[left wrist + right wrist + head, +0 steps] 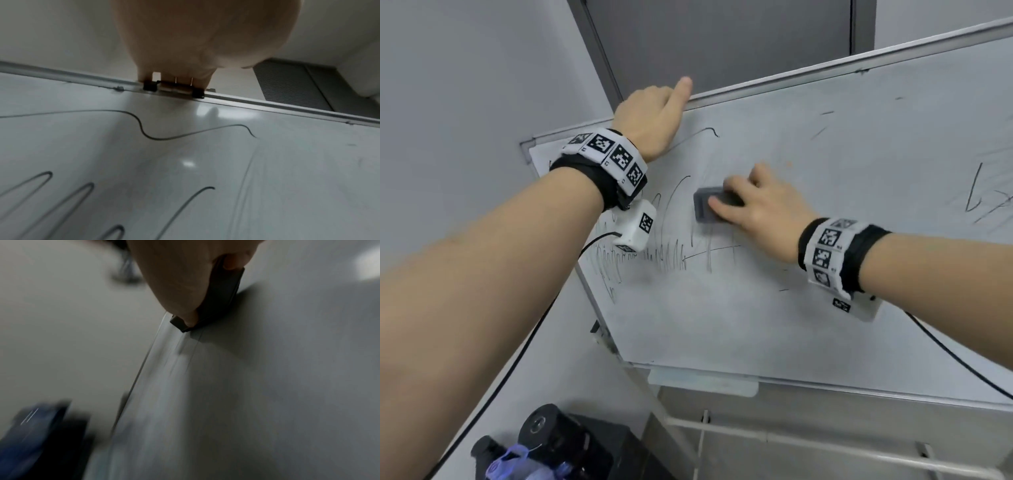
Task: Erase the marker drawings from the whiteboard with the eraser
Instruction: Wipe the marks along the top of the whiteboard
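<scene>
1. Where the right hand (756,212) works, the surface is a whiteboard (808,171) with a metal frame (825,66), standing before pale walls and a grey door (722,34).
2. Black marker drawings (664,236) remain on the board's left part: tall loops, dense scribble low down, a wavy line (185,134) near the top edge. Stray strokes (983,195) show at far right.
3. Below the board lie a pale tray (705,383) and white stand tubing (791,438); dark equipment (558,442) sits at lower left.
4. The grey eraser (709,204) lies flat against the board, just right of the loops. In the right wrist view, its lower corner (180,323) meets the board surface.
5. Right-hand fingers (760,174) are curled over the eraser's far edge, the thumb (722,207) along its near face: clamped on the eraser. The right forearm reaches in from the right, wrist band on.
6. The left hand (654,120) holds the frame's top edge, fingers hooked behind it beside a hinge (174,88), thumb (683,89) raised. The left arm extends upward from lower left.
</scene>
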Demonstrator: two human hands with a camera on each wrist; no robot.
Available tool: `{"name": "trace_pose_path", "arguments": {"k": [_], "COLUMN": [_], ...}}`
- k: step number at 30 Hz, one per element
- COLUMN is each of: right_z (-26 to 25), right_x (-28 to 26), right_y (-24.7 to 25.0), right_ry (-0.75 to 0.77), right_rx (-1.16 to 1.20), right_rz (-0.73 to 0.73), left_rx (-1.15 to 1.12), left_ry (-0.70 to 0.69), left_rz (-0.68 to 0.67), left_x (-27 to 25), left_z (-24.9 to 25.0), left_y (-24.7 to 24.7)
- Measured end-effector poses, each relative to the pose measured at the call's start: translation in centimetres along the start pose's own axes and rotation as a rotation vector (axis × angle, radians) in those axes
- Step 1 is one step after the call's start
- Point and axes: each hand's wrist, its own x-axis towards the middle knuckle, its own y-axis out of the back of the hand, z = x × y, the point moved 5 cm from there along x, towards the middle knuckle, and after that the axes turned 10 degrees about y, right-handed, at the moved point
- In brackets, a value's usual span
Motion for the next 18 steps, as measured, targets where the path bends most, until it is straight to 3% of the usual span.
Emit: {"name": "trace_pose_path", "arguments": {"k": [3, 5, 8, 11, 13, 16, 18], "right_z": [-6.0, -7.1, -3.6, 2.6, 4.9, 3.5, -0.4], "right_x": [-4.5, -5.2, -0.3, 6.2, 8.0, 7.1, 4.5], "right_y": [-4.9, -5.6, -3.6, 1.9, 4.0, 2.6, -0.8], "right_ry": [0.251, 0.302, 0.225, -0.05, -0.166, -0.115, 0.062], "right_rx": [0.029, 0.028, -0.018, -0.06, -0.085, -0.06, -0.016], "right_rz": [-0.219, -0.302, -0.194, 0.061, 0.121, 0.11, 0.002], "left_rx": [-0.007, -0.03, -0.117, -0.162, -0.206, -0.209, -0.184], "left_ry": [-0.028, -0.037, 0.005, -0.012, -0.021, -0.019, -0.016], "left_rz": [-0.004, 0.017, 0.017, -0.032, -0.072, -0.053, -0.046], "left_x": [0.0, 0.1, 0.4, 0.4, 0.4, 0.4, 0.5], "left_z": [0.5, 0.4, -0.8, -1.1, -1.3, -1.7, -1.5], "left_y": [-0.3, -0.4, -0.2, 0.6, 1.0, 1.2, 1.2]}}
